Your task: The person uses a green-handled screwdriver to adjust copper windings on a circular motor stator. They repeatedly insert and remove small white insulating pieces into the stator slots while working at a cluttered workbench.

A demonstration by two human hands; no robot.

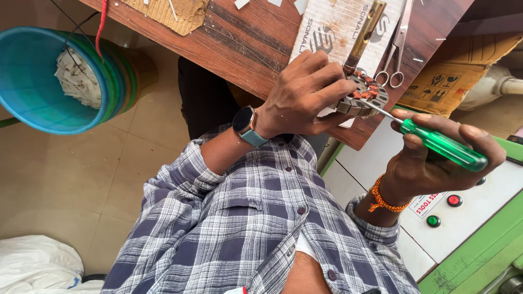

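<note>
Both hands were busy: left hand (302, 95) gripped the heavy-ish, rigid stator (364, 95) by its rim, right hand (436, 158) clenched the green screwdriver (436, 142); copper windings looked delicate, probably.

— Where does your left hand (302, 95) sit? 
— On the wooden table's (239, 43) edge, clasping the round slotted metal stator with copper windings (364, 95). Your right hand (436, 158) is to its right, over the green-and-white machine panel (479, 218), and the green-handled screwdriver (436, 142) it holds meets the stator.

— And behind the stator? 
— Steel scissors (396, 49) and a brass tube (364, 34) lie on the table. The blue plastic bucket (38, 81) stands far left.
</note>
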